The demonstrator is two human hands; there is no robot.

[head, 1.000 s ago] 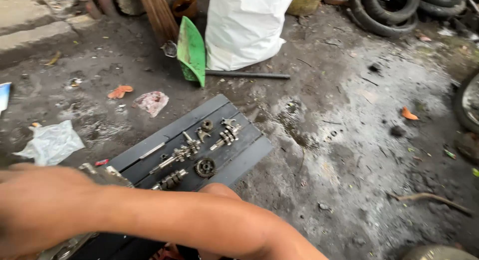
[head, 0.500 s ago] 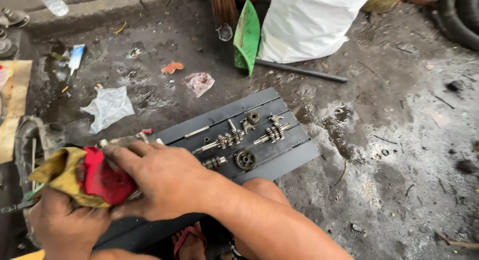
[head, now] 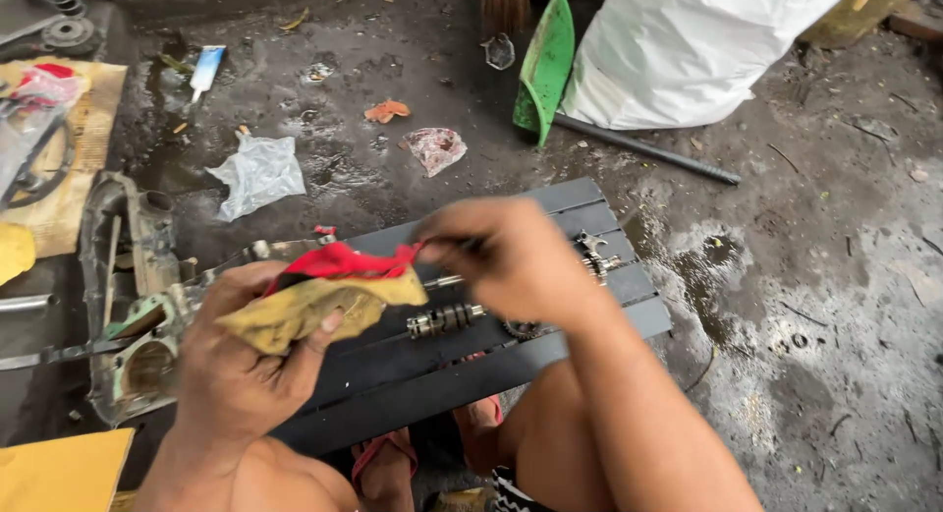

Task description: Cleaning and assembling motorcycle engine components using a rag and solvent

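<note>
The left hand (head: 246, 365) is closed around a bunched rag (head: 329, 294), yellow underneath and red on top, its fingers curled under the cloth and the thumb pressing on the yellow part. The right hand (head: 521, 261) hovers over the dark slatted board (head: 589, 202), its fingertips pinched together on a small dark part at the red edge of the rag; what that part is cannot be told, since the fingers hide most of it. The rag sits just above the near left portion of the board, between the two hands.

On the board, directly under the right hand, lies a gear shaft (head: 444, 320) with several cogs along it. Beside the right wrist, toward the board's right end, a second cluster of small metal gear parts (head: 594, 256) shows, and a toothed gear (head: 521, 328) peeks out at the heel of that hand.

To the left of the board a grimy engine casing (head: 128, 276) rests on the wet concrete floor (head: 805, 276). Beyond the board's far edge lie a crumpled clear plastic bag (head: 257, 173) and a smaller scrap of plastic wrapper (head: 435, 148). Farther back from the board, a green plastic dustpan (head: 546, 65) leans against a large white sack (head: 688, 45), with a dark metal rod (head: 648, 150) lying at the sack's foot. The person's knees and red sandals (head: 383, 458) show at the board's near edge.
</note>
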